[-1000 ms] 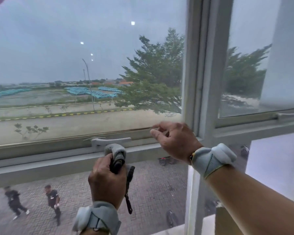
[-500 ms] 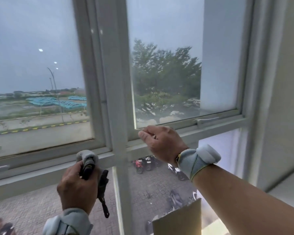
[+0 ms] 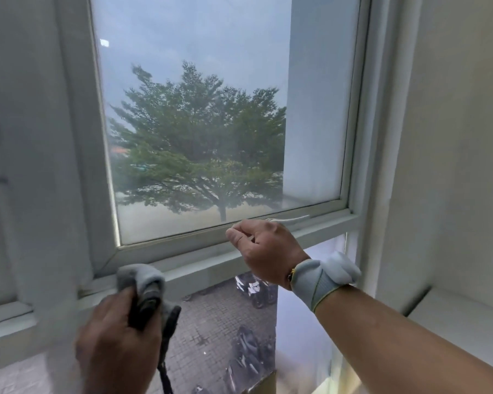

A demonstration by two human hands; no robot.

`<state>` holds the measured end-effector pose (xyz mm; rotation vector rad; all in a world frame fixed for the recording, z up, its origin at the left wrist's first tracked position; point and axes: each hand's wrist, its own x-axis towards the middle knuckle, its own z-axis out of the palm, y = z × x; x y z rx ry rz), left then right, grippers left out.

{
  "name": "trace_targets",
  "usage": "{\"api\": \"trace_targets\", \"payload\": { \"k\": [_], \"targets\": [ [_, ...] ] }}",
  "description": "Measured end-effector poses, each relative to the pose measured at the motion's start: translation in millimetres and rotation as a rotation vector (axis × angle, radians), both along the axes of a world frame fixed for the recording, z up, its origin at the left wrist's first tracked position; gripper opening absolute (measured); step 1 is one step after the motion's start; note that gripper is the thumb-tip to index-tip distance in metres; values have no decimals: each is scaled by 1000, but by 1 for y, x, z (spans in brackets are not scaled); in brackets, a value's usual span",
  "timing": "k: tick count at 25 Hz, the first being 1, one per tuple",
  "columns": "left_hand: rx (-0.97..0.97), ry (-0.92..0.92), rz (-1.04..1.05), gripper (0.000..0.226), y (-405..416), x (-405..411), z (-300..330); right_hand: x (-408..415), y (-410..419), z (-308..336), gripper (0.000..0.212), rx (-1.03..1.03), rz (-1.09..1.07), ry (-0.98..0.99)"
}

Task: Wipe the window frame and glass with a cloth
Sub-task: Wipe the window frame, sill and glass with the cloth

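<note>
Our left hand (image 3: 117,336) grips the bunched grey cloth (image 3: 138,277), probably touching the white horizontal frame rail (image 3: 211,264) running rightward; left is nearer.

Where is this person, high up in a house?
Probably an upper-floor room, right at a window. A white-framed glass pane fills the view, a big green tree stands outside, and parked motorbikes on brick paving lie far below. The left hand grips a grey cloth.

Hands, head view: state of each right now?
Left hand: grips the grey cloth against the window frame.
Right hand: fingers curled, holding nothing visible.
</note>
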<state>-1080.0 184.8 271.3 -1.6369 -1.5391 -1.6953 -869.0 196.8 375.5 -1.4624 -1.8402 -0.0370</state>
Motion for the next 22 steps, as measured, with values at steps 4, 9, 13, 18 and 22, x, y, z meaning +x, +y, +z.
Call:
{"api": "trace_targets", "payload": {
  "k": [4, 9, 13, 18, 22],
  "targets": [
    [-13, -23, -124, 59, 24, 57, 3, 44, 30, 11, 37, 9, -60, 18],
    [-25, -10, -178, 43, 46, 113, 2, 97, 59, 10, 45, 24, -68, 41],
    [-66, -14, -282, 41, 60, 158, 6, 132, 88, 11, 53, 75, 9, 29],
    [-64, -34, -235, 33, 78, 239, 7, 200, 107, 20, 55, 115, 168, 33],
    [-86, -49, -178, 27, 91, 296, 9, 263, 111, 25, 53, 126, 202, 60]
  ]
}}
